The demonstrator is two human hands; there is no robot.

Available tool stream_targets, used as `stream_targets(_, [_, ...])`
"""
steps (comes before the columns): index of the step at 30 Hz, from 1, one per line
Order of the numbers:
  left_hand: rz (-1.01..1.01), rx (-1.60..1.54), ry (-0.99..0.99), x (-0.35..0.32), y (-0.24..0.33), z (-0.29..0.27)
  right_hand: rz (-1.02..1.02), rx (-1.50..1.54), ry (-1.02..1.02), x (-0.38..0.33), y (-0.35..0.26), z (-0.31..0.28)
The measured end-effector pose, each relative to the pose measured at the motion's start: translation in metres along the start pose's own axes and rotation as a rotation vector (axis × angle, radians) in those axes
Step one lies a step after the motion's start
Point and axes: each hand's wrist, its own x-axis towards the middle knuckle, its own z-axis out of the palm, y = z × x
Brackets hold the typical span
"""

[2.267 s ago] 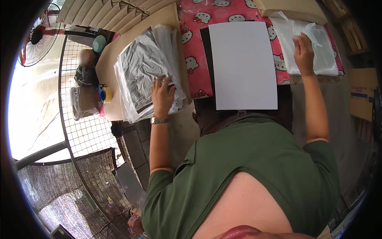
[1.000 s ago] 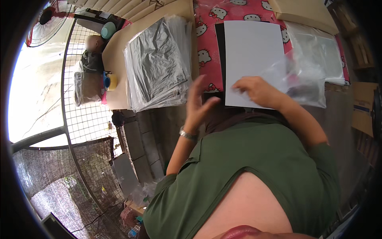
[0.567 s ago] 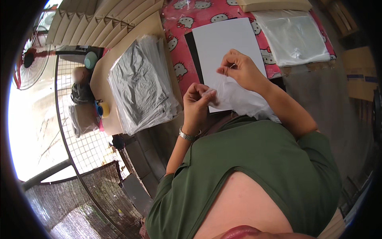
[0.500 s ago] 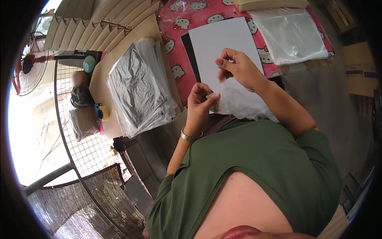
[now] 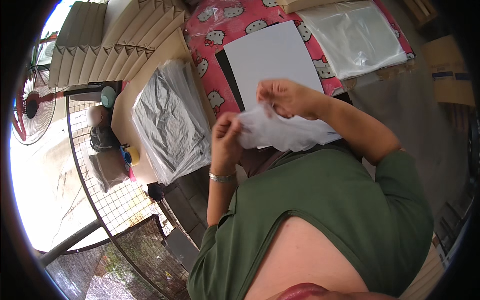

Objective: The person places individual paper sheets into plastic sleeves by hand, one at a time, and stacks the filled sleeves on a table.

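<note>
A thin, see-through plastic bag (image 5: 285, 134) stretches between my two hands, crumpled and hanging close to my shirt. My left hand (image 5: 226, 140), with a metal bracelet at the wrist, pinches its left end. Fingers curled and slightly blurred, my right hand (image 5: 292, 99) grips the upper edge of the bag. Behind the hands lies a white sheet (image 5: 270, 55), with a black sheet (image 5: 229, 75) showing under its left side. The bag covers the near part of the white sheet.
Left of my hands lies a stack of greyish plastic bags (image 5: 172, 120) on brown board. Clear plastic sleeves (image 5: 362, 42) are at the right on a pink patterned cover (image 5: 215, 55). Folded brown cardboard (image 5: 115, 60) stands at the far left, near a fan (image 5: 32, 107) and yellow tape roll (image 5: 131, 155).
My left hand has moved left, away from the right one, drawing the plastic bag wider. The right hand has come lower and slightly left. The whole view has shifted a little.
</note>
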Motion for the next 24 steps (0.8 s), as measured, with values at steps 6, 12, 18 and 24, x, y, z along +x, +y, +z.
stream_targets(6, [-0.021, 0.079, -0.073, 0.005, 0.007, 0.007, -0.416, -0.304, 0.1, 0.006, 0.003, 0.005])
stream_targets(12, [0.043, -0.138, -0.013, -0.004, 0.005, -0.028, -0.004, -0.135, -0.066, -0.007, -0.011, 0.017])
stream_targets(18, [-0.089, -0.245, 0.091, -0.014, 0.032, -0.049, -0.385, 0.181, -0.369, -0.032, -0.006, -0.033])
stream_targets(24, [-0.133, 0.256, -0.191, -0.017, 0.019, -0.075, -0.174, 0.09, 0.063, -0.028, -0.022, -0.055])
